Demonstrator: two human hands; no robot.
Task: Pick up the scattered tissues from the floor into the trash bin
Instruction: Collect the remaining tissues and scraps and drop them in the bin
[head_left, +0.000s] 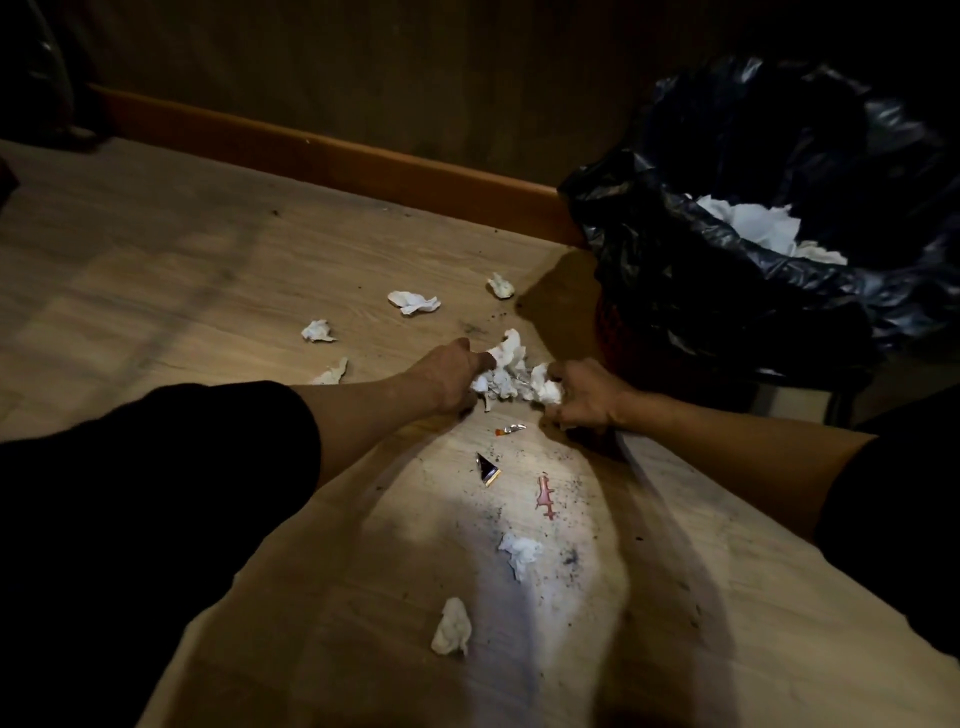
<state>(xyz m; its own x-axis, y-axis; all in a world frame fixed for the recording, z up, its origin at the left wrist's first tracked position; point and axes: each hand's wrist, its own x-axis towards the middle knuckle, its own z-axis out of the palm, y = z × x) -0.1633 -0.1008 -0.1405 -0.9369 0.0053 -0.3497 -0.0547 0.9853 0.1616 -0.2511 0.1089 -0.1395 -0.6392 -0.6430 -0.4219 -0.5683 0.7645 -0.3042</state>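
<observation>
White crumpled tissues (506, 371) lay bunched on the wooden floor (156, 270) just before the trash bin (753, 291); others lay scattered around. The black-lined bin already held white tissue.

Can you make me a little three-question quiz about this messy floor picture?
1. True or false: the trash bin with its black bag already has white tissues inside.
2. What are the left hand and right hand gathering between them?
A. a tissue pile
B. a sock
C. a book
3. Fill in: the tissue nearest the camera lies on the wooden ____.

Key: 1 true; 2 A; 3 floor.
</observation>
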